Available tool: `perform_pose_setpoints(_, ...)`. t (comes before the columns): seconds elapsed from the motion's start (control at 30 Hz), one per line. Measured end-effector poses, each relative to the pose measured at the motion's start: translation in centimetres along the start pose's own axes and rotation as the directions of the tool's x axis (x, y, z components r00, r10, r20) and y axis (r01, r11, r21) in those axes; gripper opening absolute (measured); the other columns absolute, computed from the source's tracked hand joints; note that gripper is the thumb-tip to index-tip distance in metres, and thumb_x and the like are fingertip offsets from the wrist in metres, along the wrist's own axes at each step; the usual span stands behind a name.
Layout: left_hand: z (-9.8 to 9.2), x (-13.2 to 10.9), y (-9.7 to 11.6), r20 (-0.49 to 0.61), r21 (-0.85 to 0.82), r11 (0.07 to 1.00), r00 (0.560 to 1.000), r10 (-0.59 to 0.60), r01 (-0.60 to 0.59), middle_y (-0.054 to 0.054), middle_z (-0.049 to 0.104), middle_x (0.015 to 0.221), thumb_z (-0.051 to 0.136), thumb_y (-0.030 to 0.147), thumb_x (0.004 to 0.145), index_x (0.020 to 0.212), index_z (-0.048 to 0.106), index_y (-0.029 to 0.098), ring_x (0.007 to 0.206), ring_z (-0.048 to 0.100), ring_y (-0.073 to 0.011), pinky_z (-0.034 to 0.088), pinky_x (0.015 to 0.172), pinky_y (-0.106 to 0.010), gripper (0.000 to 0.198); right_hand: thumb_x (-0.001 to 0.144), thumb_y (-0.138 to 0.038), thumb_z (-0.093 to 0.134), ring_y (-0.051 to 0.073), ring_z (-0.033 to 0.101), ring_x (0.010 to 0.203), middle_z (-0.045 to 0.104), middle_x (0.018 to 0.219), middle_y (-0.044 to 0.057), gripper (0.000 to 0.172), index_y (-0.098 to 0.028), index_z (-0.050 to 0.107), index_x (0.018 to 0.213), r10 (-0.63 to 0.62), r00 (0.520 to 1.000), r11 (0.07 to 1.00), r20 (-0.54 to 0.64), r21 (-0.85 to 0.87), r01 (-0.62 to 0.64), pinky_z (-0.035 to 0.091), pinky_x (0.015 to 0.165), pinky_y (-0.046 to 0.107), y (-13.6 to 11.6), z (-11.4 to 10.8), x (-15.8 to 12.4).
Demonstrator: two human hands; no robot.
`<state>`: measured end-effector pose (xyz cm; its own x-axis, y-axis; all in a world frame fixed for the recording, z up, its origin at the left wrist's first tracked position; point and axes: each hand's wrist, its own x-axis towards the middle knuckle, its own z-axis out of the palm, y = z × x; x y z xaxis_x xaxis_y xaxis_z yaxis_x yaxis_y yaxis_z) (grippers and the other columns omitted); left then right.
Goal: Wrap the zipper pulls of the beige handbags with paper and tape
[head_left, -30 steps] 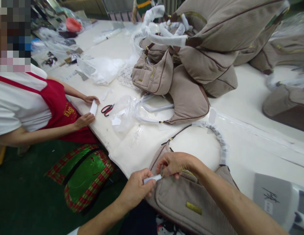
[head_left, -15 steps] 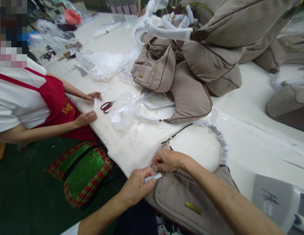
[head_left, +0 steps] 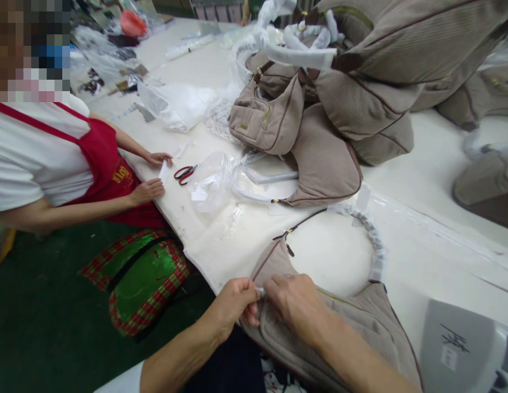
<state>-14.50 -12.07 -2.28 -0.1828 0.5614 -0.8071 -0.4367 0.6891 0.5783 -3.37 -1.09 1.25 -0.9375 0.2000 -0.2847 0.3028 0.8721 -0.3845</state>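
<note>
A taupe ribbed handbag (head_left: 385,327) lies at the table's near edge, its strap wrapped in white and looping away from me. Over the bag's left end my left hand (head_left: 233,308) is closed, pinching a small white wrap (head_left: 260,292). My right hand (head_left: 297,305) is beside it, its fingers bent in at the wrap's right end above the bag's front pocket; the fingertips are partly hidden. The bag's metal label is now covered by my right hand and forearm. A dark zip pull (head_left: 290,250) hangs near the strap's left end.
More taupe bags (head_left: 328,158) are piled at the back right. Red-handled scissors (head_left: 184,174) and a clear plastic bag (head_left: 211,185) lie mid-table. At the left, a person in a red apron (head_left: 102,158) handles a white strip (head_left: 164,171). A grey package (head_left: 456,338) is at the right.
My right hand has turned over and moved slightly right and down, across the bag's front. Less of the white wrap shows beyond my left fingers. The view has shifted a little.
</note>
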Motion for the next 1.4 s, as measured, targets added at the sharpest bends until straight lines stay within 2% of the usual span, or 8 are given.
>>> perform_pose_setpoints(0.23,0.1,0.4,-0.6,0.017,-0.33,0.923,0.979,-0.205,0.199,0.007,0.049,0.042,0.063,0.022,0.06,0.061,0.052,0.014,0.032,0.043,-0.006,0.046,0.044,-0.024,0.014,0.073,-0.013,0.056,0.019,0.058,0.062,0.063,0.08,0.008,0.039,-0.008,0.05,0.112,0.083,0.961,0.991,-0.265,-0.081,-0.108,0.041,0.049,0.028,-3.1,7.2,-2.7)
perform_pose_setpoints(0.33,-0.2,0.5,-1.1,0.011,-0.367,0.918,0.988,-0.156,0.149,0.006,0.052,0.045,0.063,0.025,0.062,0.063,0.052,0.013,0.035,0.046,-0.0065,0.048,0.049,-0.025,0.016,0.069,-0.013,0.056,0.021,0.057,0.061,0.061,0.072,0.005,0.049,-0.008,0.047,0.117,0.071,0.934,0.991,-0.35,-0.085,-0.107,0.044,0.054,0.031,-4.0,9.0,-3.9)
perform_pose_setpoints(0.47,-1.6,0.7,-1.1,0.116,-0.154,0.982,0.989,-0.092,0.11,0.0,0.061,0.055,0.056,0.035,0.066,0.075,0.056,0.013,0.04,0.055,-0.0106,0.045,0.048,-0.023,0.024,0.075,-0.011,0.048,0.018,0.055,0.061,0.059,0.068,0.003,0.04,-0.01,0.047,0.116,-0.073,0.874,0.997,-0.481,-0.003,0.081,0.044,0.058,0.028,-2.4,8.5,-6.6)
perform_pose_setpoints(0.57,-2.7,1.3,-0.4,0.194,-0.037,0.978,0.962,-0.193,0.204,-0.004,0.066,0.066,0.044,0.049,0.071,0.09,0.056,0.013,0.045,0.06,-0.0141,0.044,0.047,-0.023,0.042,0.083,-0.01,0.04,0.016,0.056,0.071,0.061,0.079,0.006,0.034,-0.013,0.047,0.116,0.037,0.846,0.989,-0.532,0.139,0.044,0.045,0.065,0.026,0.4,6.9,-8.3)
perform_pose_setpoints(0.7,-2.8,2.2,0.9,0.225,0.176,0.965,0.946,-0.231,0.194,-0.006,0.065,0.062,0.042,0.065,0.069,0.09,0.055,0.014,0.048,0.062,-0.0179,0.044,0.044,-0.025,0.056,0.087,-0.017,0.036,0.015,0.057,0.073,0.061,0.082,0.006,0.027,-0.017,0.055,0.107,0.239,0.854,0.941,-0.461,0.326,-0.087,0.044,0.066,0.025,4.0,5.1,-8.1)
perform_pose_setpoints(1.0,-1.1,2.5,0.7,0.206,0.302,0.953,0.976,-0.074,0.008,0.0,0.062,0.059,0.068,0.042,0.059,0.071,0.055,0.014,0.05,0.058,-0.0111,0.042,0.048,-0.02,0.034,0.081,-0.023,0.043,0.016,0.061,0.074,0.068,0.084,0.005,0.026,-0.017,0.065,0.094,0.378,0.925,0.826,-0.031,0.463,-0.321,0.042,0.066,0.023,11.8,5.9,0.1)
perform_pose_setpoints(1.2,-2.6,2.6,0.8,0.157,0.38,0.924,0.987,-0.023,-0.038,0.0,0.061,0.058,0.065,0.047,0.062,0.088,0.056,0.013,0.05,0.057,-0.0128,0.039,0.046,-0.021,0.044,0.069,-0.019,0.055,0.017,0.057,0.073,0.064,0.077,0.004,0.009,-0.018,0.064,0.073,0.322,0.946,0.855,-0.033,0.44,-0.276,0.037,0.065,0.023,13.6,8.1,4.5)
perform_pose_setpoints(1.4,-4.2,6.7,4.9,0.004,0.581,0.792,0.974,0.228,-0.188,-0.01,0.065,0.091,0.046,0.054,0.073,0.105,0.056,0.014,0.08,0.061,-0.0226,0.045,0.061,-0.029,0.052,0.083,-0.027,0.038,0.015,0.054,0.069,0.059,0.073,0.003,0.019,-0.019,0.055,0.081,0.377,0.922,0.808,-0.089,0.519,-0.28,0.038,0.065,0.024,13.3,9.3,2.8)
